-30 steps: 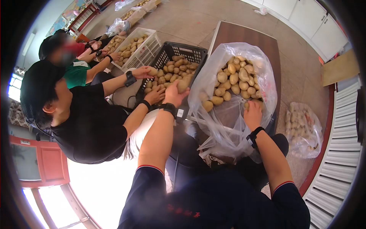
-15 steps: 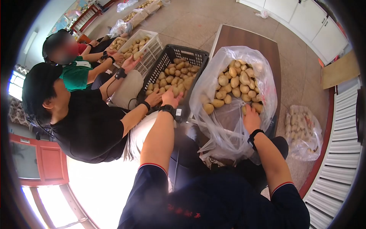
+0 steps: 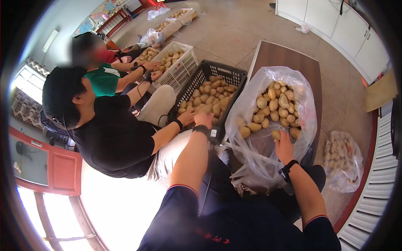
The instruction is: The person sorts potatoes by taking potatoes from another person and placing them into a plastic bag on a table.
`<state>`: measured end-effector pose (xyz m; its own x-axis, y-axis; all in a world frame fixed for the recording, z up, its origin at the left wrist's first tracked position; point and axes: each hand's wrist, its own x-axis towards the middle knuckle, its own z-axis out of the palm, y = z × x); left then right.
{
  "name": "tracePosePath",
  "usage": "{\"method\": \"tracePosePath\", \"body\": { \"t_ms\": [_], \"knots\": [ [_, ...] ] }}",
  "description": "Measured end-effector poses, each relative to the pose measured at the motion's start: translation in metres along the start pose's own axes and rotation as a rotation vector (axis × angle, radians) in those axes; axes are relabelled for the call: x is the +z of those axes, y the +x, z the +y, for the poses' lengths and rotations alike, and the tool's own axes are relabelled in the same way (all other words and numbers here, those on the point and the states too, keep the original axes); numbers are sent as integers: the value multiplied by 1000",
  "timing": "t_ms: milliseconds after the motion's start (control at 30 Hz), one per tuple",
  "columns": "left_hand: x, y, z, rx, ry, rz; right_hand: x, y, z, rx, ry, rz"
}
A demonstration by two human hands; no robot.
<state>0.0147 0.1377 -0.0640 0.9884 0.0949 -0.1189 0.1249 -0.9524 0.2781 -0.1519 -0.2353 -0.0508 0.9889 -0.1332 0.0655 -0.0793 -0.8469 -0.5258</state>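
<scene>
View has shifted since the last frame: whole scene sits lower and further right. Right hand (image 3: 284,146) has drawn its potato (image 3: 275,134) a touch toward 9 o'clock inside the bag. Co-worker in black (image 3: 113,138) had a potato up at the white crate; that far hand (image 3: 156,75) is now down beside the crate, contents not readable.

Clock = frame, 12 at top.

Right: fingers and thumb pinching that one potato, in the near half of the clear plastic bag (image 3: 245,100). Loose potato (image 3: 295,133) just beside the fingers at 1–2 o'clock; main heap (image 3: 278,102) at 12, deeper in the bag. Dark wrist device (image 3: 288,170) below the hand at 5. Bag is open-mouthed, on the brown tabletop (image 3: 268,58).

Left hand (image 3: 204,120): well apart from the right, at 9–10 o'clock from it, reaching over the near edge of the black crate (image 3: 224,74) onto the potatoes. Fingers blurred; can't tell if they are closed on one. Co-worker's near hand (image 3: 185,118) is just beside it at 9, also at the potatoes.

Around: black crate at 10 from the bag, part full. White crate (image 3: 184,71) at 10 from the black one, potatoes in it. Second potato bag (image 3: 343,161) on the floor at 4 from the open bag.
</scene>
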Motion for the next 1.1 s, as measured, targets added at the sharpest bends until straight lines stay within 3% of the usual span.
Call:
{"method": "tracePosePath", "body": {
  "t_ms": [33,67,133,200,233,267,333,400,467,567,633,800,867,900,967,1033,1100],
  "knots": [
    [-5,0,4,-22,-33,-74,2,-1,0,-10,71,21],
    [-8,-3,9,-87,-260,-79,5,-1,0,-18,142,41],
    [-11,-4,25,-406,-1295,-53,17,3,6,-68,145,85],
    [-22,-7,45,-524,-1689,-50,17,4,3,-116,148,127],
    [-27,-10,54,-521,-1739,-69,3,5,-13,32,390,-19],
    [-33,-13,62,-507,-1742,-86,-4,7,-24,182,630,-168],
    [-43,-21,79,-610,-1632,-119,-3,11,-30,211,727,-202],
    [-43,-28,88,-342,-1519,-328,-4,15,-39,240,825,-236],
    [-48,-40,100,-266,-1456,-409,-14,18,-55,373,900,-322],
    [-56,-54,114,-147,-1283,-525,-15,26,-71,372,991,-340],
    [-63,-63,121,-46,-1133,-713,-20,31,-84,358,1021,-345],
    [-66,-78,135,-73,-1243,-809,-17,43,-103,284,1041,-377],
    [-57,-77,131,318,-1210,-787,-18,41,-111,259,1082,-358],
    [-56,-77,132,319,-1215,-816,-17,40,-113,285,1075,-346],
    [-59,-73,135,49,-1368,-933,-14,39,-108,141,1106,-318],
    [-63,-72,137,64,-1375,-931,-2,37,-93,182,1064,-282],
    [-54,-64,132,-45,-1416,-817,0,32,-82,218,1049,-251]
  ]
}}
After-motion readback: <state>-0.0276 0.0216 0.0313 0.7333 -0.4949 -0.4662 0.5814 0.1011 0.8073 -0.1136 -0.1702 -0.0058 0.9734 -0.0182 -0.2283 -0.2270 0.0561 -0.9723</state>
